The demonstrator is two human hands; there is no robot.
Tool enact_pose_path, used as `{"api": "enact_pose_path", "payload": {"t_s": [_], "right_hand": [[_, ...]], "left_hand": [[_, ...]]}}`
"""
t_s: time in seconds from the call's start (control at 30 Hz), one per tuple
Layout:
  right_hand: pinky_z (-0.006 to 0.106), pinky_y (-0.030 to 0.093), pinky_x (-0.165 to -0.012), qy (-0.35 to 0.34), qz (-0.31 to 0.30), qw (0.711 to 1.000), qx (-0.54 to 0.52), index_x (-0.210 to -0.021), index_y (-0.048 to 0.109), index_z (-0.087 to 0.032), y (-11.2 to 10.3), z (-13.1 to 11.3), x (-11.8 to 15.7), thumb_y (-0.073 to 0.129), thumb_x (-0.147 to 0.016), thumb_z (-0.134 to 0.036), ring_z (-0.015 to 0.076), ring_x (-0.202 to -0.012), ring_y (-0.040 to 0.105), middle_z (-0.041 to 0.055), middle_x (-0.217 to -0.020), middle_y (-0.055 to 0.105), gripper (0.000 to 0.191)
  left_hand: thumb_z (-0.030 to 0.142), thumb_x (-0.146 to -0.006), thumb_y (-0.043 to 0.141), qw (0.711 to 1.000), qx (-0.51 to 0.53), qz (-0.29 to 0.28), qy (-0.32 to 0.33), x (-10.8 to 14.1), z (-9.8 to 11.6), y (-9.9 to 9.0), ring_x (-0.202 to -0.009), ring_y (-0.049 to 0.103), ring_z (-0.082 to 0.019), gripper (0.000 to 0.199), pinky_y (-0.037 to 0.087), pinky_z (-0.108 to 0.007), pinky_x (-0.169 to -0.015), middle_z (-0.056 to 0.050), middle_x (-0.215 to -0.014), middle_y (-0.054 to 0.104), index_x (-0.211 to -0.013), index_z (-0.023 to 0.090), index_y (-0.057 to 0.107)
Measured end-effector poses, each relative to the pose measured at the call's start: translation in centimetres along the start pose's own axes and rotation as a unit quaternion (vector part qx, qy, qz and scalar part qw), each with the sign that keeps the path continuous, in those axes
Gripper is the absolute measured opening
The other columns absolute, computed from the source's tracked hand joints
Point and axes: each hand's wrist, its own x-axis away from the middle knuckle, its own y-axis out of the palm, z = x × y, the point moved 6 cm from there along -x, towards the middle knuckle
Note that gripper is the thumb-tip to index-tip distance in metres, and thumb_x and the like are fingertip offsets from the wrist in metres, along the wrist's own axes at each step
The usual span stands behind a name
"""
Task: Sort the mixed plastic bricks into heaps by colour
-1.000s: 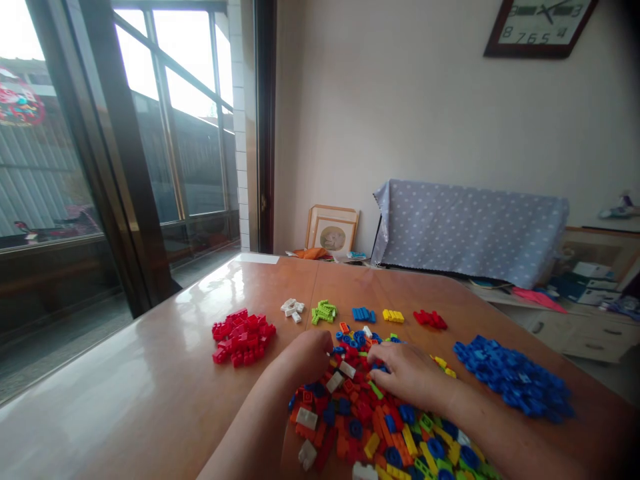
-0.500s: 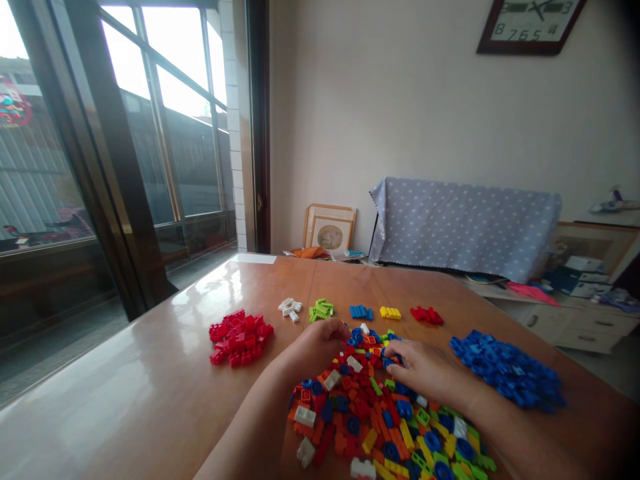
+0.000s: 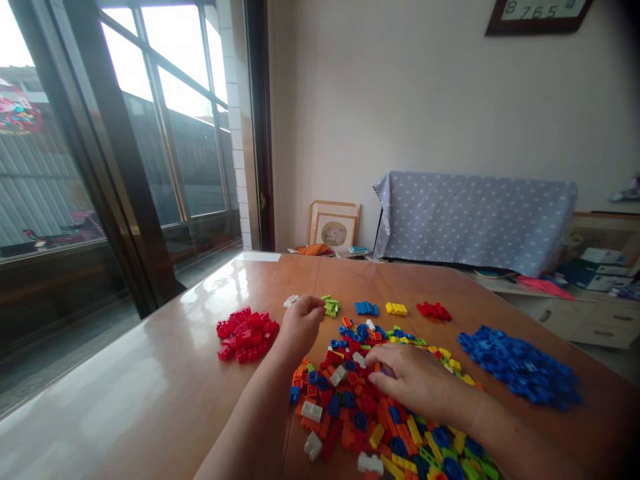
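Note:
My left hand [image 3: 303,323] is beyond the big mixed heap, its fingertips pinched together at the left edge of a small light-green brick pile [image 3: 331,307]. Whatever lies between those fingertips is hidden. Partly behind this hand sits a small white brick pile [image 3: 291,301]. Over the heap of mixed toy bricks [image 3: 350,417], my right hand [image 3: 413,377] rests palm down, with a gap between thumb and forefinger. Its fingertips touch the heap near a white brick [image 3: 359,360]; the surfaces under the palm are covered.
Small blue [image 3: 367,309], yellow [image 3: 396,309] and red [image 3: 433,311] brick piles form a row across the table [image 3: 150,393]. A larger pinkish-red pile [image 3: 247,335] lies left, a large blue pile [image 3: 520,367] right. Beyond stands something under a dotted cloth [image 3: 470,220].
My left hand has moved left and away from the mixed heap to the light-green pile. My right hand has shifted left and slightly nearer over the heap. The view has tilted down a little.

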Motion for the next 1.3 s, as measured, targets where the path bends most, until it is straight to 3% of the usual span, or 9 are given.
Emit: {"api": "enact_pose_path", "payload": {"t_s": [0.17,0.27,0.4,0.63,0.73,1.0,1.3], "right_hand": [[0.027,0.042,-0.080,-0.076,-0.016,0.997,-0.003,-0.105,0.073,-0.032,1.6,-4.6,-1.0,0.059,-0.089,-0.035,0.0207,-0.093,0.068,-0.0002,-0.101,0.076,0.022],[0.028,0.042,-0.077,-0.091,-0.024,0.995,0.028,-0.103,0.074,-0.031,2.9,-6.2,-1.9,0.060,-0.089,-0.040,0.0226,-0.093,0.070,0.0004,-0.100,0.078,0.021],[0.027,0.040,-0.071,-0.088,-0.035,0.994,0.062,-0.095,0.074,-0.029,3.6,-6.2,-2.9,0.058,-0.090,-0.042,0.0227,-0.088,0.070,0.0013,-0.093,0.078,0.021],[0.027,0.039,-0.075,-0.027,0.001,0.997,0.078,-0.098,0.072,-0.026,1.9,-3.3,-2.7,0.052,-0.089,-0.023,0.0204,-0.091,0.069,0.0022,-0.095,0.077,0.022],[0.025,0.039,-0.076,-0.058,0.004,0.997,0.054,-0.098,0.070,-0.026,1.7,-4.3,-1.5,0.051,-0.090,-0.022,0.0177,-0.088,0.067,0.0010,-0.096,0.075,0.021],[0.026,0.040,-0.070,-0.187,-0.097,0.976,0.058,-0.093,0.070,-0.025,4.5,-8.7,1.6,0.055,-0.088,-0.028,0.0172,-0.082,0.066,-0.0003,-0.093,0.074,0.016],[0.031,0.045,-0.070,-0.152,-0.095,0.974,0.140,-0.100,0.071,-0.021,4.4,-9.4,0.7,0.054,-0.087,-0.032,0.0233,-0.086,0.070,0.0058,-0.099,0.077,0.024]], "left_hand": [[0.030,-0.080,0.057,0.998,0.054,0.035,-0.025,0.1,-0.1,-0.8,-0.084,0.070,-0.020,0.026,0.053,-0.030,-0.075,-0.011,-0.094,0.074,-0.098,0.014,0.068],[0.030,-0.077,0.058,0.995,0.087,0.046,-0.032,0.2,-0.1,-1.1,-0.083,0.069,-0.020,0.026,0.052,-0.029,-0.075,-0.010,-0.094,0.074,-0.096,0.014,0.067],[0.031,-0.075,0.060,0.990,0.118,0.059,-0.041,0.0,-0.2,-1.3,-0.082,0.068,-0.019,0.026,0.052,-0.029,-0.074,-0.010,-0.092,0.074,-0.095,0.014,0.067],[0.033,-0.074,0.064,0.987,0.141,0.068,-0.030,0.0,-0.2,-1.2,-0.080,0.067,-0.020,0.027,0.051,-0.030,-0.073,-0.010,-0.089,0.073,-0.092,0.014,0.068],[0.035,-0.074,0.066,0.989,0.130,0.070,-0.026,0.2,-0.2,-1.2,-0.079,0.067,-0.020,0.027,0.051,-0.029,-0.072,-0.009,-0.088,0.073,-0.090,0.014,0.068],[0.039,-0.077,0.065,0.996,0.067,0.054,-0.018,0.4,0.2,-1.2,-0.079,0.068,-0.020,0.027,0.049,-0.028,-0.069,-0.008,-0.084,0.072,-0.089,0.015,0.070],[0.046,-0.079,0.064,0.998,0.042,0.034,-0.009,-0.3,-0.6,-0.8,-0.080,0.068,-0.021,0.034,0.049,-0.029,-0.069,-0.008,-0.088,0.074,-0.093,0.016,0.071]]}}
